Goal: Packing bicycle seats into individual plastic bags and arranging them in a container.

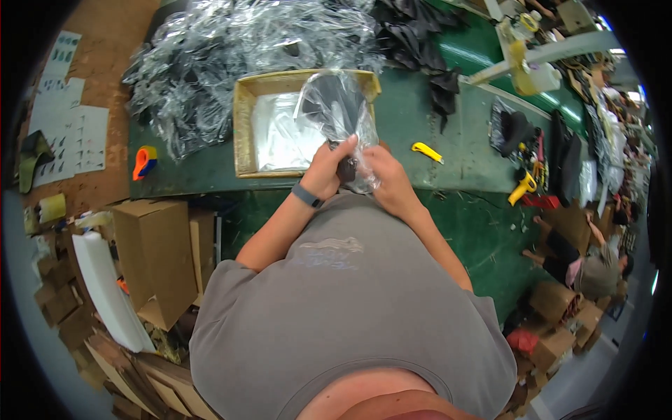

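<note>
A clear plastic bag (337, 98) with a dark, folded piece inside is held up in front of my body. My left hand (326, 168) is closed round its lower part, thumb on top, and wears a dark wristband. At the bag's gathered near end, my right hand (386, 175) pinches the film; its fingers are slightly blurred. Behind the bag stands an open shallow cardboard box (243, 133) with a stack of flat clear bags (280, 136) in it. The exact kind of dark piece cannot be made out through the film.
A big heap of bagged dark pieces (203, 63) covers the far left of the green table (413, 178). Black fabric pieces (420, 28) lie at the back. A yellow cutter (427, 152) lies right of my hands, an orange-and-blue tape dispenser (145, 162) left. Cardboard boxes (154, 252) stand at lower left.
</note>
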Motion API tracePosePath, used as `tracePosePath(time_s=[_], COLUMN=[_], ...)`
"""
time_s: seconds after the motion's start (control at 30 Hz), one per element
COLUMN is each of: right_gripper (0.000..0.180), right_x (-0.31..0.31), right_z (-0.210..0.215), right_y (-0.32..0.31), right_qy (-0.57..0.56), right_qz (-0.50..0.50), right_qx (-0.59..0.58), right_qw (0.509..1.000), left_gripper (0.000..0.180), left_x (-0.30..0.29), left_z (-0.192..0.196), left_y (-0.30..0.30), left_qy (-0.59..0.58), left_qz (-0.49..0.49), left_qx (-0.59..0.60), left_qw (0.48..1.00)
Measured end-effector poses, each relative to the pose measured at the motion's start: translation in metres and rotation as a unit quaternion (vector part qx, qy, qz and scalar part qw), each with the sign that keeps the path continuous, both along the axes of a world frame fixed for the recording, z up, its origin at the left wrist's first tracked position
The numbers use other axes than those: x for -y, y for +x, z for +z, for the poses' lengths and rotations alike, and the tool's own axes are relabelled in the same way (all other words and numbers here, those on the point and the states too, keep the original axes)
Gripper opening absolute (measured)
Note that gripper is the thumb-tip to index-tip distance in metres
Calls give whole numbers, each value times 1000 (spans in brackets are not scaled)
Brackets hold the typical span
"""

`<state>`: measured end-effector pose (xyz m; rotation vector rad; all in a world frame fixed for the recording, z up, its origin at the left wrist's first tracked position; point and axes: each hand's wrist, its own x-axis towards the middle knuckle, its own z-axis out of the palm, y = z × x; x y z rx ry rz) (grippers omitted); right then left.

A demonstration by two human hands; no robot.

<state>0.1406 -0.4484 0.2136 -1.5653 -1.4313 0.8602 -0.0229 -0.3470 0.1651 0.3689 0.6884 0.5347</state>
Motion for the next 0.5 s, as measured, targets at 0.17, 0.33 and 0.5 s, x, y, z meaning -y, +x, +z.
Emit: tracePosePath(time_s=[0.17,0.33,0.5], right_gripper=[27,27,32], right_x=[-5,5,18], right_z=[18,-26,-104], right_y=[32,86,161], right_qy=[45,-67,-171], right_qz=[43,-43,-85], right_qx=[41,63,92], right_qw=[997,995,977], left_gripper=[12,7,20], left_x=[-144,-344,-304], left_z=[-14,-79,-100], left_y=[-16,-79,11], left_qy=[-44,39,139], left_qz=[152,280,281], left_qx=[-25,38,-91], left_qw=[987,958,945])
